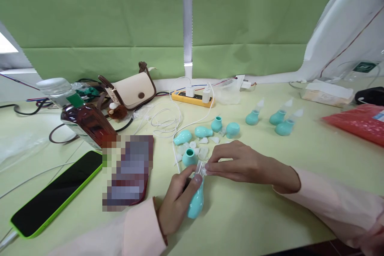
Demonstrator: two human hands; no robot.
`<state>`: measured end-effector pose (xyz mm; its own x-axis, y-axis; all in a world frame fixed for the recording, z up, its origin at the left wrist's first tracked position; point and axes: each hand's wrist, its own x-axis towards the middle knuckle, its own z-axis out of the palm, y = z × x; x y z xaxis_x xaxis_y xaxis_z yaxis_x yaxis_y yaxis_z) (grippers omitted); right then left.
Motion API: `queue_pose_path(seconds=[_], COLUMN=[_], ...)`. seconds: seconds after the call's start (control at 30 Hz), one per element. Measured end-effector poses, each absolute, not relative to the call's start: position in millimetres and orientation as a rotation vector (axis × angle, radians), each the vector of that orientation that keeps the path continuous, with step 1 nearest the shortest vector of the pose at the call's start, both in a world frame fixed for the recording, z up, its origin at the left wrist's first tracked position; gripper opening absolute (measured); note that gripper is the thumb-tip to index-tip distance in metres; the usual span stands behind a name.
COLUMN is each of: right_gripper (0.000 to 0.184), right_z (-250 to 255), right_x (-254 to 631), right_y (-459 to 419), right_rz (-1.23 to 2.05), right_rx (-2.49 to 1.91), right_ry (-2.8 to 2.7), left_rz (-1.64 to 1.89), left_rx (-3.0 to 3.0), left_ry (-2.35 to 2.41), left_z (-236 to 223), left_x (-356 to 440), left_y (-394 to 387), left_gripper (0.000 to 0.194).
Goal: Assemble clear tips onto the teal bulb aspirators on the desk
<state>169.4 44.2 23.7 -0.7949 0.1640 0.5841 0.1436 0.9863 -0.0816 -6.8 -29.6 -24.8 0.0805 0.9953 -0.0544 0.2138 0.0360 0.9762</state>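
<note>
My left hand (178, 198) is closed around a turquoise nasal aspirator (196, 203), its bulb tilted down toward me. A clear plastic tube (199, 167) stands in the bulb's neck, beside my left thumb. The fingers of my right hand (241, 162) pinch a small clear plastic piece (205, 170) against the tube's side; its shape is mostly hidden. Just beyond my hands, an open-necked bulb (189, 157) stands upright. Several loose bulbs (203, 131) and clear plastic parts (203, 152) lie behind it. Assembled aspirators with clear tips (252, 117) stand farther right.
To the left are a green-cased phone (57, 196), a second phone (132, 172) with a blurred-out screen and a bottle of dark liquid (85, 122). A handbag (135, 90), white cable and yellow power strip (193, 99) lie behind. A red plastic bag (357, 122) sits right.
</note>
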Motion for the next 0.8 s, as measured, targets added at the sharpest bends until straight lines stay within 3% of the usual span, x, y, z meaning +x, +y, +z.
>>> queue_pose_path(seconds=[0.43, 0.8], right_gripper=[0.016, 0.023], right_z=[29, 36], right_x=[175, 172], right_y=[53, 41], right_rz=[0.394, -0.226], right_rx=[-0.160, -0.284], right_ry=[-2.723, -2.817], left_rz=[0.954, 0.849], left_rx=[1.179, 0.878], left_ry=[1.211, 1.203], left_z=[-23, -18], left_x=[-5, -1], left_y=[-27, -26], left_gripper=[0.037, 0.046])
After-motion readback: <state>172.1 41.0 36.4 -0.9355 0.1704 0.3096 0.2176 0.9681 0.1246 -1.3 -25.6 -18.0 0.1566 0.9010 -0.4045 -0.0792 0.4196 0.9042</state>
